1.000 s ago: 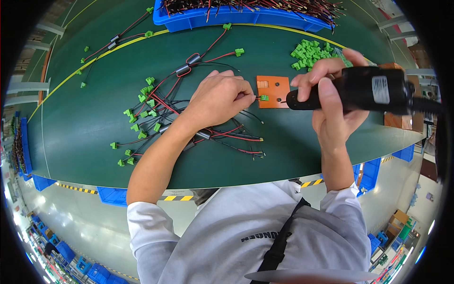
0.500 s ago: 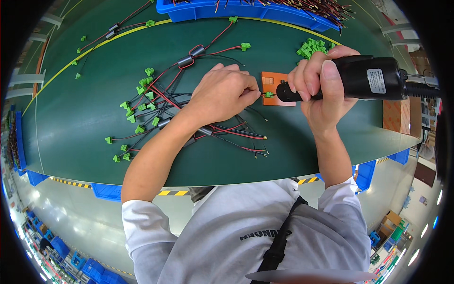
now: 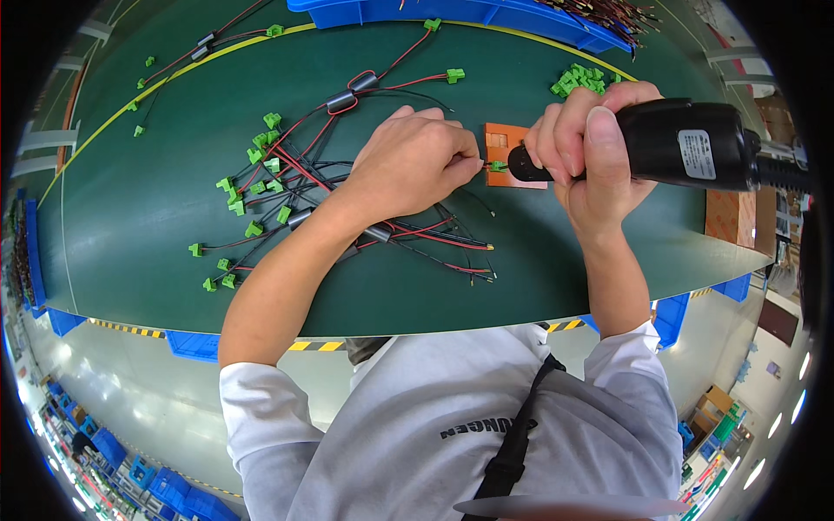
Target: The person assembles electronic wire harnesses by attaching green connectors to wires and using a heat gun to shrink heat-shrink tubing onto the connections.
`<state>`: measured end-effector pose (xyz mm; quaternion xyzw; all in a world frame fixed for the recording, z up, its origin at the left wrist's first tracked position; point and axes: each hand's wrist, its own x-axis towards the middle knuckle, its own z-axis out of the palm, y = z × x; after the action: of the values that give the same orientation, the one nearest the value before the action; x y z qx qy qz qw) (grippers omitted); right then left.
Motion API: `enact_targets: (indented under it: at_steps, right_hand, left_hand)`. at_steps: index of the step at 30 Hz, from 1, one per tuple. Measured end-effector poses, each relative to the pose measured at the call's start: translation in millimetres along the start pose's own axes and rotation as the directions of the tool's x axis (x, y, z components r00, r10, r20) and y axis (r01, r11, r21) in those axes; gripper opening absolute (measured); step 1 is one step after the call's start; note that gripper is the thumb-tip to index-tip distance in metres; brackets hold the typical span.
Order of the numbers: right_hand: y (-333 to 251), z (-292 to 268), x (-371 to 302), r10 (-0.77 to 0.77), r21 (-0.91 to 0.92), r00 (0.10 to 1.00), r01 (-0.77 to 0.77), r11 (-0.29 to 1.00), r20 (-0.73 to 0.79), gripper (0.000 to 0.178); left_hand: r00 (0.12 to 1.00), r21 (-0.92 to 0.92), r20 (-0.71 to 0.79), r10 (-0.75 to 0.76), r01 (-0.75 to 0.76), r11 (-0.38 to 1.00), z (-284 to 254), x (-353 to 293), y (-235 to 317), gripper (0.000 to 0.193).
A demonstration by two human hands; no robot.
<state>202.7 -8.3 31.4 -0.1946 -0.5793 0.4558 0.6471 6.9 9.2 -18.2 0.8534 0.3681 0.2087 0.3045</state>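
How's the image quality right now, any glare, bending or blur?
Head view: the green table's front edge bows with fisheye distortion; head view: bright glare patches on the floor, lower left; head view: a blurred pale shape at the bottom edge.

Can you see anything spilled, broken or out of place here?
Nothing looks plainly damaged or spilled. Just untidy: red and black wires stick out over the right end of the blue bin instead of lying inside.

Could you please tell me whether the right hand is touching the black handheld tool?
Touching. The head view shows the right hand wrapped around the black handheld tool near its front end.
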Motion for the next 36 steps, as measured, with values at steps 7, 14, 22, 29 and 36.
enact_targets:
  at_steps: [7,14,22,29,36]
  right_hand:
    - [-3,2,2,0.045,0.016,0.998,-0.045,0.999,-0.033,0.022]
    - [-5,-1,4,-0.022,0.072,0.999,0.023,0.997,-0.024,0.026]
    - [1,-2,5,0.021,0.072,0.999,-0.019,0.997,-0.031,0.022]
    - [-5,3,6,0.072,0.047,0.989,-0.067,0.997,-0.131,0.011]
    - [-6,7,0,0.057,-0.244,0.984,-0.097,0.965,-0.166,0.019]
  left_hand:
    - [1.0,0.003,0.004,0.006,-0.006,1.0,0,1,0,0.015]
    - [0.999,0.023,-0.021,0.028,-0.028,0.999,4,0,-1,0.016]
    - [0.999,0.02,-0.024,0.031,-0.031,0.999,3,-1,-3,0.015]
    - [1.0,0.02,-0.001,0.016,-0.016,1.0,-3,6,4,0.014]
    - [1.0,-0.041,0.011,-0.014,0.014,0.999,2,6,7,0.014]
